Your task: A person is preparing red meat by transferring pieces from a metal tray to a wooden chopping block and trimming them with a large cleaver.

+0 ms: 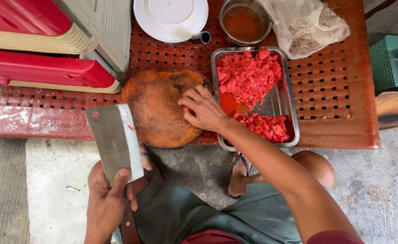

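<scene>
Left hand (106,201): fingers closed around the handle of a broad steel cleaver (115,140), forefinger laid along the blade, held off the table over the lap.
Right hand (203,110): fingers bent and loosely spread, tips pressing down on the right edge of the round wooden chopping block (160,108); whether they pinch a scrap of meat, I cannot tell.
Chopped meat (248,77): bright red, heaped in the steel tray (291,113) just right of the block.
Handling note: in my judgement the cleaver is best kept flat and away from the block while the fingertips work there.
Surface: low red lattice-top table (330,90), worn and stained.
Also on it: white plate (172,18), steel pot of orange liquid (244,22), crumpled clear plastic bag (307,25).
Room: bare concrete floor (54,180); red-and-cream stacked furniture (41,49) at left; green basket (391,61) at right.
</scene>
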